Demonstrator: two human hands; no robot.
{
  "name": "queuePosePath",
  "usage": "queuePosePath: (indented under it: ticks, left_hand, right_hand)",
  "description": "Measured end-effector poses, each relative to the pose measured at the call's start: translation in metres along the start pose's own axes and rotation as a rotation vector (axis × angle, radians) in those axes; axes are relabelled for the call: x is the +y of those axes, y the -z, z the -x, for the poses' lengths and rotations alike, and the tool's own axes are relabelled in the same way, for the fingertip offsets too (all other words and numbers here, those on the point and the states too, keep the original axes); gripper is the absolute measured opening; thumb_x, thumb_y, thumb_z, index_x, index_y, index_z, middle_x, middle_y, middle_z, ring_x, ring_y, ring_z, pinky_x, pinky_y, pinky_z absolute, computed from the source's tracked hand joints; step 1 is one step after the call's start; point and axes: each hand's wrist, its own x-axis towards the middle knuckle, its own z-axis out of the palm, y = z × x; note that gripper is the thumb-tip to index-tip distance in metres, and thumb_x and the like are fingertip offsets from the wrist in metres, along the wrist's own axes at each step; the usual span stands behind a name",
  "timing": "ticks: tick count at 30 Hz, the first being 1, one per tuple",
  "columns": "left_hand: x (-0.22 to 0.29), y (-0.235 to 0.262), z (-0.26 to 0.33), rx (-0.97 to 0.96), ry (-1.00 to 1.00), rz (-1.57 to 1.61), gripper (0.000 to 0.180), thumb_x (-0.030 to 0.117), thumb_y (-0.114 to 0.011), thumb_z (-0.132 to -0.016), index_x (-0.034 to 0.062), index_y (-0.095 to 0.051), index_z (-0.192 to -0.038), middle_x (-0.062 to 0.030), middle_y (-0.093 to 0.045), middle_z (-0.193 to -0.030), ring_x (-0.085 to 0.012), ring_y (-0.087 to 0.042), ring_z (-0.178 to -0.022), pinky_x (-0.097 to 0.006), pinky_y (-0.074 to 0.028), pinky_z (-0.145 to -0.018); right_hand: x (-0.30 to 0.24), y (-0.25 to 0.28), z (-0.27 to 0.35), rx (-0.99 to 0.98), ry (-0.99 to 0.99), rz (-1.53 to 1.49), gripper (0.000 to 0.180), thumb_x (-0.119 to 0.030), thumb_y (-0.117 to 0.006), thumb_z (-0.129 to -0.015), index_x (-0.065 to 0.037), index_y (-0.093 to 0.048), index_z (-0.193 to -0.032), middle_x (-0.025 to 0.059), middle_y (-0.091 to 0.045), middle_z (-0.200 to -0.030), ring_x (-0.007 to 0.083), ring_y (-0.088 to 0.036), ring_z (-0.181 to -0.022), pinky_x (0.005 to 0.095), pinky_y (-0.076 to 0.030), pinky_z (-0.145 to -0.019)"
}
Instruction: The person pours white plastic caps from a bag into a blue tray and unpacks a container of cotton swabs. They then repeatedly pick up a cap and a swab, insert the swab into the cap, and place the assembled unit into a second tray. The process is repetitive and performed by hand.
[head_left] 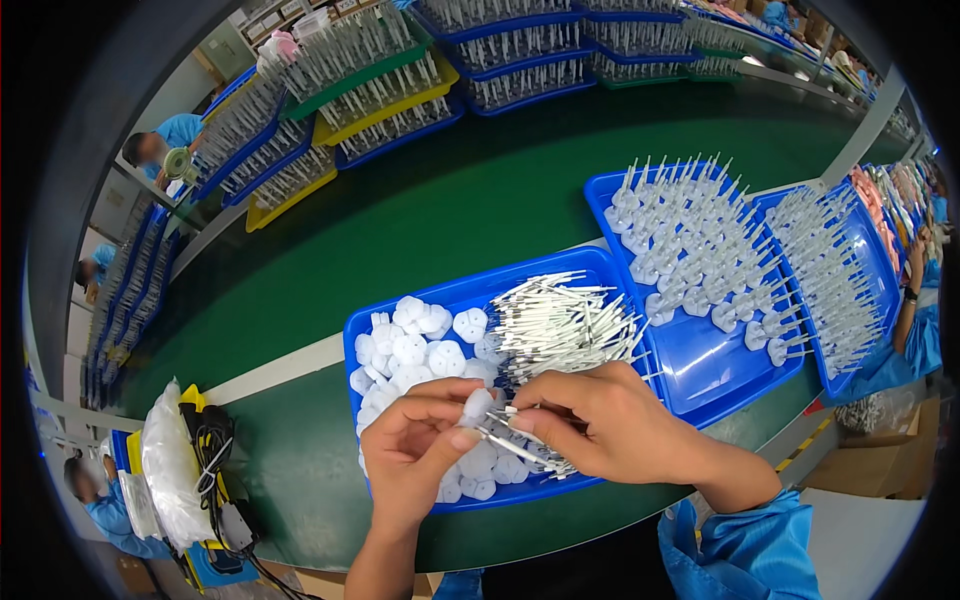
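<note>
Above a blue tray (365, 318), my left hand (408, 452) pinches a small translucent white plastic cap (477, 404) between thumb and fingers. My right hand (615, 425) is closed on thin white sticks (510, 446), whose ends point at the cap; whether one is inserted in it I cannot tell. The tray's left side holds a heap of rounded, lobed white caps (408, 348). A pile of white sticks with dark ends (565, 318) fills its right side, partly hidden by my right hand.
To the right, a blue tray (690, 395) holds rows of caps with upright sticks (690, 240), with another filled tray (835, 270) beyond. Stacked filled trays (365, 110) line the green table's far side. A clear plastic bag (170, 465) and black cables (212, 455) lie left. Co-workers sit around.
</note>
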Motion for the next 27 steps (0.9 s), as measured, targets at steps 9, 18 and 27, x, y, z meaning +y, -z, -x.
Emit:
queuePosePath:
  ticks: [9, 18, 27]
  left_hand:
    - [-0.003, -0.001, 0.003, -0.036, -0.1, -0.168, 0.03, -0.011, -0.075, -0.078, -0.0046, -0.068, -0.107, -0.0218, -0.065, -0.119, -0.03, -0.063, -0.114, -0.041, -0.05, -0.099]
    - [-0.002, 0.002, 0.002, -0.1, -0.053, -0.073, 0.027, -0.011, -0.072, -0.079, -0.0064, -0.07, -0.106, -0.022, -0.066, -0.116, -0.0307, -0.065, -0.11, -0.043, -0.051, -0.097]
    - [-0.003, 0.003, 0.004, -0.109, -0.027, -0.224, 0.027, -0.01, -0.075, -0.076, -0.0056, -0.074, -0.102, -0.0209, -0.071, -0.112, -0.0255, -0.066, -0.103, -0.038, -0.051, -0.093]
  right_hand:
    - [0.0, 0.005, -0.001, -0.102, -0.047, -0.035, 0.014, -0.015, -0.064, -0.094, -0.001, -0.063, -0.091, 0.0156, -0.062, -0.06, 0.0333, -0.065, -0.055, 0.0437, -0.047, -0.053]
    - [0.002, 0.004, 0.0, -0.114, -0.071, -0.137, 0.014, -0.015, -0.063, -0.095, -0.002, -0.062, -0.092, 0.0154, -0.062, -0.06, 0.033, -0.064, -0.054, 0.0434, -0.046, -0.052]
    - [0.0, -0.012, 0.011, 0.109, 0.113, 0.277, 0.012, -0.01, -0.064, -0.091, -0.001, -0.058, -0.087, 0.0159, -0.063, -0.063, 0.0333, -0.065, -0.058, 0.0432, -0.046, -0.048]
